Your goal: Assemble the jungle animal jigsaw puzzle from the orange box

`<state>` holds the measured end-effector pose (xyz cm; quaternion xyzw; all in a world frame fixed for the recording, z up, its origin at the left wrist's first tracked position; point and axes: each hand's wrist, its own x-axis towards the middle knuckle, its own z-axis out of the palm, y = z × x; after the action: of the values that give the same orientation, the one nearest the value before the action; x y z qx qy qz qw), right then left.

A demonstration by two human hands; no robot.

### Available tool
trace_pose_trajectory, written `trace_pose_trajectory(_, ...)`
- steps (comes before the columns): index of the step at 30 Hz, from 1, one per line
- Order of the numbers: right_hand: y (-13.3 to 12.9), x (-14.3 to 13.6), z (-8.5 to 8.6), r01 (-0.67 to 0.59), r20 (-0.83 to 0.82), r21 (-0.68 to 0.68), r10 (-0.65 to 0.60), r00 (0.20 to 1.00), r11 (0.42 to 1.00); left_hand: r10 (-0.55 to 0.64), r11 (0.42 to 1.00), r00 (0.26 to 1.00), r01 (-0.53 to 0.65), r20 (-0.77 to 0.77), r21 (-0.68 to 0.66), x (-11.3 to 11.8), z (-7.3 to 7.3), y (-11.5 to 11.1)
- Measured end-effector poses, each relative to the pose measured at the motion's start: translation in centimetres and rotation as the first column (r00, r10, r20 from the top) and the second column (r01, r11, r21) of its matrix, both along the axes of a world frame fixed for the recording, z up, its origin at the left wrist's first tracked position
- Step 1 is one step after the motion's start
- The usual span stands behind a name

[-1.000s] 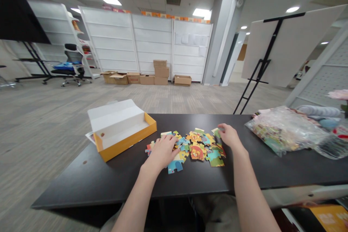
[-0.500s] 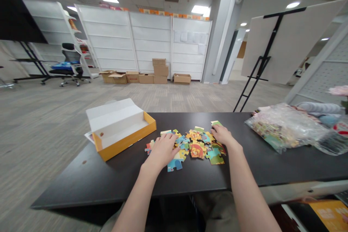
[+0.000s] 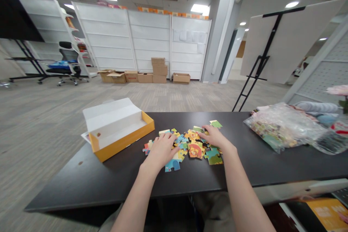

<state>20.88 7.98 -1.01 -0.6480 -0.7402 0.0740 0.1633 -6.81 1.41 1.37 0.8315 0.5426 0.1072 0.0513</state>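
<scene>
A loose heap of cardboard jigsaw puzzle pieces (image 3: 195, 150) lies on the black table (image 3: 119, 181), printed in yellow, blue and green; one shows an orange lion. My left hand (image 3: 162, 148) rests over the heap's left part with its fingers stretched out, covering some pieces. Beneath its thumb side, a blue piece (image 3: 172, 165) sticks out toward me. At the heap's right, my right hand (image 3: 215, 138) reaches in with fingers apart, its fingertips at the upper pieces. Just beyond that hand, a green and cream piece (image 3: 215, 124) lies apart from the others.
On the left stands an open yellow box (image 3: 126, 140) with its white lid raised. A clear plastic bag (image 3: 282, 127) of colourful contents lies at the right, near rolled grey cloth (image 3: 318, 107). An easel-like stand (image 3: 261, 67) rises beyond the table.
My right hand has moved left and toward me, off the green and cream piece at the back, onto the heap. My left hand stays over the same pieces. The view has shifted slightly.
</scene>
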Motion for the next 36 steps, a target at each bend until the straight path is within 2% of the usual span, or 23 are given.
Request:
trace_pose_trajectory(6, -0.9, -1.1, 0.5, -0.058, -0.021, -0.009, 0.057, 0.998, 0.998, -0.004, 1.000, 1.000, 0.004, 0.006, -0.002, 0.0, 0.0, 0.1)
trace_pose_trajectory(12, -1.8, -1.6, 0.3, -0.071, -0.072, -0.002, 0.071, 0.995, 0.997, -0.006, 1.000, 1.000, 0.006, 0.007, -0.011, -0.2, -0.1, 0.1)
trace_pose_trajectory(19, -0.9, -2.2, 0.3, 0.044, -0.056, 0.044, -0.042, 0.998, 0.998, -0.012, 1.000, 1.000, 0.012, 0.009, -0.022, -0.2, 0.0, 0.0)
trace_pose_trajectory(29, -0.4, -2.5, 0.1, -0.050, -0.189, 0.017, 0.052, 0.981, 0.999, -0.021, 1.000, 1.000, 0.022, 0.017, -0.015, -0.4, 0.0, -0.1)
trace_pose_trajectory(36, -0.1, -2.5, 0.1, -0.041, -0.214, 0.040, 0.048, 0.976, 0.998, -0.019, 1.000, 1.000, 0.019, 0.003, -0.022, -0.3, 0.2, -0.2)
